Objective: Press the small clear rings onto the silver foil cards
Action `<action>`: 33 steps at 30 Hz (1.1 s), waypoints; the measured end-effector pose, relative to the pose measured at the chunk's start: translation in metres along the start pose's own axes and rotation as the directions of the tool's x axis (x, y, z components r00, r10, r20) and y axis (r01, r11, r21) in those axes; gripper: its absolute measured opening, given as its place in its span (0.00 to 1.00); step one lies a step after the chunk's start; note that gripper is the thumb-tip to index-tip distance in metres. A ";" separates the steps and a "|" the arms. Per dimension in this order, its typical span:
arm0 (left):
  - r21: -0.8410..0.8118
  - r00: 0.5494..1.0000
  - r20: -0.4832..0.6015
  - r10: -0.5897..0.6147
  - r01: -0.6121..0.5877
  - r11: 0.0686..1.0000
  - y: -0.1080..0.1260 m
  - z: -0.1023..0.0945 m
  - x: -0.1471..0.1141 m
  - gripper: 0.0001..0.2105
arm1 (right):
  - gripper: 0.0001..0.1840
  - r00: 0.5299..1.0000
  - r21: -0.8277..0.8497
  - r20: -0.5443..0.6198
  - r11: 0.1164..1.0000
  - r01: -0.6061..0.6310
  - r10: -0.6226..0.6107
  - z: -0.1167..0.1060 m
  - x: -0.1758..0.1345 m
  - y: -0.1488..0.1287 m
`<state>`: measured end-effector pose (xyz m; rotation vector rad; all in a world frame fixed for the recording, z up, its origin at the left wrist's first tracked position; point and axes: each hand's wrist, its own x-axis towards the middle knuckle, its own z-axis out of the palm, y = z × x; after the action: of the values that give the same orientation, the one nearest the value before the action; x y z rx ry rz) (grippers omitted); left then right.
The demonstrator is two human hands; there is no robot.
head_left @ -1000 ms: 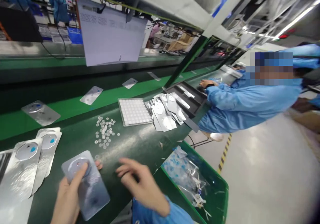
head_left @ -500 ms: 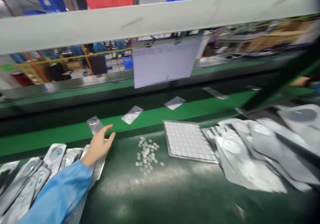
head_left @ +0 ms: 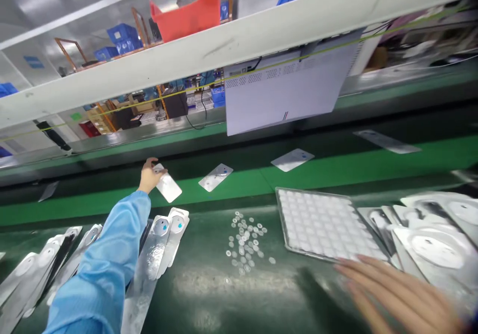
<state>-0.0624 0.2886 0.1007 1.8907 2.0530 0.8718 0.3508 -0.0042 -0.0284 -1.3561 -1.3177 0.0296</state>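
Note:
My left hand (head_left: 150, 175), in a blue sleeve, reaches to the green belt. Its thumb and fingers close on the upper end of a small flat white packet (head_left: 170, 188). At the lower right, my right hand (head_left: 399, 294) is blurred, with fingers stretched out and nothing seen in them. Its fingertips are by the near corner of a clear tray (head_left: 286, 242) filled with rows of white round pieces. Between the hands, many small translucent rings (head_left: 244, 239) lie scattered on the dark green bench.
Other flat packets (head_left: 215, 177) lie spaced along the belt (head_left: 254, 182). Silvery long packages with round windows (head_left: 155, 254) are piled at the left, more pale packages (head_left: 436, 244) at the right. A white shelf beam (head_left: 209, 45) and a grey panel (head_left: 284, 95) stand beyond.
My left hand has moved up and forward onto the belt and taken hold of a packet. My right hand has come into view at the lower right. The view has shifted left.

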 end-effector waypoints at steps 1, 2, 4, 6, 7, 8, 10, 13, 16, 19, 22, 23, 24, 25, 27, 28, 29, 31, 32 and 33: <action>-0.051 0.998 -0.007 0.054 -0.055 0.997 0.012 -0.010 -0.007 0.30 | 0.10 0.993 0.012 0.075 0.996 0.091 -0.092 0.004 0.000 -0.011; -0.097 0.994 0.001 0.110 -0.110 0.989 0.025 -0.018 -0.018 0.30 | 0.11 0.977 0.042 0.153 0.989 0.141 -0.146 0.012 0.001 -0.027; -0.230 0.974 0.082 0.211 -0.188 0.955 0.048 -0.030 -0.056 0.32 | 0.19 0.951 0.159 0.297 0.986 0.044 -0.090 0.036 0.002 -0.066; -0.491 0.925 0.240 0.296 -0.147 0.859 0.061 -0.030 -0.111 0.35 | 0.21 0.859 0.322 0.510 0.916 -0.239 0.045 0.065 -0.004 -0.108; -0.622 0.901 0.312 0.302 -0.047 0.782 0.062 -0.027 -0.141 0.37 | 0.20 0.774 0.381 0.631 0.843 -0.379 0.062 0.078 -0.011 -0.127; -0.696 0.902 0.348 0.256 0.066 0.715 0.060 -0.023 -0.172 0.39 | 0.20 0.690 0.412 0.722 0.765 -0.496 0.058 0.090 -0.021 -0.141; -0.772 0.890 0.435 0.137 0.290 0.566 0.048 -0.011 -0.225 0.35 | 0.24 0.570 0.398 0.819 0.646 -0.651 0.070 0.107 -0.044 -0.160; -0.754 0.785 0.618 0.033 0.580 0.309 0.024 0.006 -0.276 0.24 | 0.25 0.497 0.310 0.855 0.621 -0.720 0.149 0.113 -0.077 -0.167; -0.680 0.691 0.722 -0.028 0.717 0.152 0.005 0.016 -0.292 0.23 | 0.26 0.485 0.227 0.861 0.735 -0.639 0.154 0.106 -0.093 -0.163; -0.634 0.647 0.758 -0.080 0.761 0.139 -0.004 0.019 -0.294 0.20 | 0.20 0.621 0.168 0.761 0.868 -0.468 0.187 0.094 -0.092 -0.159; -0.608 0.628 0.777 -0.047 0.767 0.203 -0.005 0.019 -0.296 0.17 | 0.16 0.811 0.155 0.559 0.940 -0.304 0.170 0.086 -0.084 -0.160; -0.606 0.627 0.779 -0.023 0.761 0.229 -0.005 0.018 -0.298 0.17 | 0.15 0.854 0.165 0.506 0.959 -0.231 0.118 0.085 -0.081 -0.162; -0.614 0.636 0.772 -0.005 0.747 0.253 -0.005 0.018 -0.299 0.16 | 0.15 0.880 0.176 0.472 0.973 -0.150 0.050 0.085 -0.078 -0.164; -0.630 0.654 0.756 0.003 0.727 0.272 -0.004 0.018 -0.301 0.15 | 0.15 0.890 0.182 0.455 0.981 -0.067 -0.023 0.087 -0.076 -0.166; -0.672 0.702 0.712 0.006 0.679 0.295 -0.004 0.018 -0.303 0.15 | 0.18 0.881 0.165 0.450 0.983 0.079 -0.147 0.092 -0.073 -0.168; -0.688 0.721 0.693 0.008 0.658 0.305 -0.004 0.018 -0.305 0.15 | 0.19 0.869 0.140 0.458 0.981 0.135 -0.185 0.095 -0.072 -0.168; -0.699 0.733 0.680 0.014 0.643 0.313 -0.004 0.019 -0.306 0.15 | 0.20 0.858 0.110 0.468 0.977 0.181 -0.212 0.098 -0.072 -0.167; -0.707 0.739 0.673 0.032 0.630 0.321 -0.005 0.019 -0.308 0.14 | 0.22 0.841 0.061 0.481 0.966 0.251 -0.249 0.102 -0.072 -0.162; -0.711 0.741 0.670 0.040 0.626 0.321 -0.006 0.020 -0.309 0.14 | 0.22 0.835 0.040 0.483 0.959 0.280 -0.264 0.103 -0.071 -0.160; -0.714 0.741 0.670 0.047 0.625 0.316 -0.007 0.020 -0.309 0.14 | 0.21 0.831 0.021 0.483 0.952 0.306 -0.278 0.103 -0.071 -0.158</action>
<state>-0.0108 -0.0033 0.0100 0.8429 1.0030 0.8710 0.1544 -0.0341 0.0030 -1.2198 -1.9545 0.1281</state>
